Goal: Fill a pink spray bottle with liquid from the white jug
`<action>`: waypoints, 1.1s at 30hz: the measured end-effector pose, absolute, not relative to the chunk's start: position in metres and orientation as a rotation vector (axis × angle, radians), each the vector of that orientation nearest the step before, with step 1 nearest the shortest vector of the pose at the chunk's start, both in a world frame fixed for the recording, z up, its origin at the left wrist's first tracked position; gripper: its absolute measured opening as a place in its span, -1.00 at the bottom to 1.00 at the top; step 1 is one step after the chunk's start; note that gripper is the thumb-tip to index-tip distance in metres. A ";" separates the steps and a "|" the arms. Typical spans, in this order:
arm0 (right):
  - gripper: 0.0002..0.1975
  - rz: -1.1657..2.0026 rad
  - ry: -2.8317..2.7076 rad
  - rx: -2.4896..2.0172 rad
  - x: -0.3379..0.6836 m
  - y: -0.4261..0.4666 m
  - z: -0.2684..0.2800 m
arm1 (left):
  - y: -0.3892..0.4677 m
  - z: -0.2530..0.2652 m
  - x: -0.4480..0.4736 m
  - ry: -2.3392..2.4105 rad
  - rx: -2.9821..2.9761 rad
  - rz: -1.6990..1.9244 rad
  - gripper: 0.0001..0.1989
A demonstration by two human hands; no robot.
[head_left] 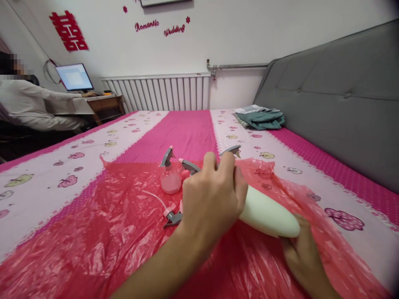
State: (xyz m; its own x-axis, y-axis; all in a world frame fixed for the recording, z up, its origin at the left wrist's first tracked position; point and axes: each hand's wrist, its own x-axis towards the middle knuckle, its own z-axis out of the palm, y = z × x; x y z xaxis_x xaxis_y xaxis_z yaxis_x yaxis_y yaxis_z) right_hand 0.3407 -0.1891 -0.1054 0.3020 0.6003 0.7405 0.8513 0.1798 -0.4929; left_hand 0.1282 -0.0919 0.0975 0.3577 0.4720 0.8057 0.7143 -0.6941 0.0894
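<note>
A pale green bottle lies tilted between my hands, its rounded base toward the right. My left hand is closed around its upper end and hides the neck. At the base, my right hand grips from below and the side, its fingers partly hidden. Left of my left hand stands a small clear spray bottle with a pinkish look and a grey trigger head. A loose trigger sprayer with a thin tube lies nearer me. Beyond my left hand, another grey trigger head and a grey trigger show partly.
A crinkled red plastic sheet covers the near part of the pink patterned bed. Folded clothes lie by the grey headboard. At the far left a person sits at a desk with a monitor.
</note>
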 end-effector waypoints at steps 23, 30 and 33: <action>-0.75 -0.203 -1.383 -1.482 0.351 -0.190 -0.109 | -0.109 0.094 0.094 -0.870 -2.773 -1.235 -0.63; -0.75 -0.160 -1.357 -1.473 0.352 -0.191 -0.109 | -0.112 0.095 0.091 -0.732 -3.134 -1.267 -0.40; -0.74 -0.168 -1.341 -1.472 0.352 -0.190 -0.107 | -0.113 0.096 0.086 -0.609 -3.308 -1.171 -0.42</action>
